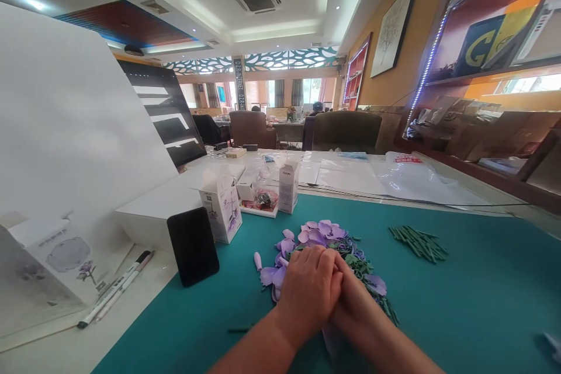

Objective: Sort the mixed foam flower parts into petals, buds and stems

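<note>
My left hand (304, 286) and my right hand (348, 289) are clasped together over the near side of a pile of plastic flower parts. The left fingers are wrapped over the right hand. The right fingers look closed and are mostly covered, so whatever they may hold is hidden. Around the hands lie lilac petals (322, 234), green leaf pieces (362, 266) and thin green stems (389, 311). One loose petal (258, 260) sits at the pile's left edge. Just below the wrists a pale, blurred piece (331, 342) shows in part.
A bundle of green sticks (418, 243) lies right on the green mat (473, 298). Toward the left stand a black tablet-like panel (193, 248), printed boxes (225, 210) and a white tray (259, 212). Two pens (116, 289) rest beside the mat. Plastic sheets (403, 178) lie beyond it.
</note>
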Demonstrator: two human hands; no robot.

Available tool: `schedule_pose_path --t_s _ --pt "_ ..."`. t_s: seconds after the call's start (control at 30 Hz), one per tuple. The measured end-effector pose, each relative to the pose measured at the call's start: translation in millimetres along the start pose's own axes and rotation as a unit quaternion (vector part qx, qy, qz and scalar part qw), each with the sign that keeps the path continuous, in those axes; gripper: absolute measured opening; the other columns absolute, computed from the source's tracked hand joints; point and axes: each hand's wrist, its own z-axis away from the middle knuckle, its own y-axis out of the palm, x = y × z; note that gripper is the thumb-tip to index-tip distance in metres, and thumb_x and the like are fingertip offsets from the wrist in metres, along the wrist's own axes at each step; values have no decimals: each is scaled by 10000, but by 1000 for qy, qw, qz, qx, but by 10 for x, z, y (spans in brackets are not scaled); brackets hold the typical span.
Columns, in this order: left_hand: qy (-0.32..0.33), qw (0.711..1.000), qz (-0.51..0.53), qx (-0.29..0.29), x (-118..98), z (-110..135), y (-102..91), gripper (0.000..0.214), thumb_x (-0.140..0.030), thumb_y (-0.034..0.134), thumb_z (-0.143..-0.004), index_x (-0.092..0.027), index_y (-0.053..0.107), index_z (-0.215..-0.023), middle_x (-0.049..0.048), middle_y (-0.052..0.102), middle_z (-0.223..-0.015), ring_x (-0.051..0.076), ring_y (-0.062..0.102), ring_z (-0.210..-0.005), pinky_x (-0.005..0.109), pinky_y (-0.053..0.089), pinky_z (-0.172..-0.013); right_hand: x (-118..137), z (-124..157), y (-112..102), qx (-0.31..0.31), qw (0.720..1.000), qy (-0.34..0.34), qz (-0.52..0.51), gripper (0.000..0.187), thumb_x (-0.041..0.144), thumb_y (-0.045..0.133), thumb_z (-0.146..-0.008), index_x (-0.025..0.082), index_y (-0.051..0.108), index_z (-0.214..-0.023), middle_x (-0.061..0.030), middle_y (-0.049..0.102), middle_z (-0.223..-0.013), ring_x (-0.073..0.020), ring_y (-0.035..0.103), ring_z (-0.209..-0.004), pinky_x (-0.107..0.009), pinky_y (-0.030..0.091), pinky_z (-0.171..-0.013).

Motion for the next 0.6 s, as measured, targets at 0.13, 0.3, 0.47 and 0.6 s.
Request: schedule_pose_path --t_s 0.13,0.3,0.47,0.6 --pt "8 1000 27 7 40 34 5 219 -189 451 -846 -196 514 -1056 90 614 -1056 277 526 -978 465 408 -851 117 48 64 -17 988 79 -134 368 534 548 -772 198 638 -893 -47 690 -861 -220 647 -923 -338 508 -804" --pt "22 993 110 21 99 67 34 405 -148 505 -795 -207 455 -1193 83 591 -1177 249 512 -1098 445 370 -983 160 61 67 -55 980 79 -172 261 446 631 -754 186 639 -773 -11 660 -729 -177 646 -780 -294 505 -768" --pt "45 986 154 39 113 87 14 665 -175 581 -761 -207 306 -1366 105 479 -1355 246 415 -1257 444 290 -1086 199 44 30 -66 978 98 -171 334 481 594 -802 150 638 -818 -3 610 -606 -113 552 -520 -226 466 -519" --pt "68 984 164 31 125 83 -34 751 -299 639 -775 -199 247 -1407 131 393 -1423 268 340 -1319 441 309 -1081 351 89 -78 -61 982 102 -144 259 419 643 -775 167 587 -794 35 531 -540 -57 428 -414 -151 315 -366"
